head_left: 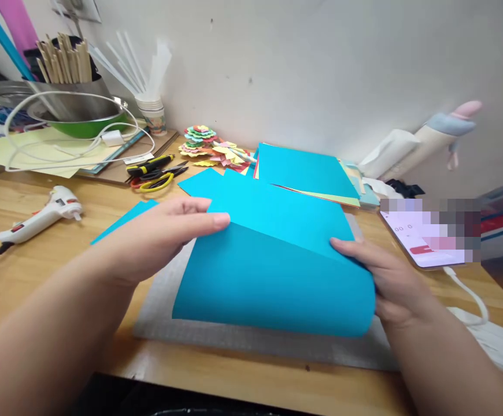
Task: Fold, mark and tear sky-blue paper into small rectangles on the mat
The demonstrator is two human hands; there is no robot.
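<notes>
A large blue paper sheet (273, 277) is curled over on itself above a grey cutting mat (165, 312). My left hand (165, 234) pinches the folded-over top edge near its left corner, thumb on top. My right hand (381, 277) grips the sheet's right side at the curved fold, fingers closed on the paper. More blue sheets (303, 170) lie behind on a stack of coloured paper.
A white glue gun (39, 216) lies at the left on the wooden table (26, 260). Scissors (156, 176) and folded paper flowers (210, 147) sit behind. A phone (420, 237) with a white cable lies at the right. A metal bowl (73, 107) holds sticks.
</notes>
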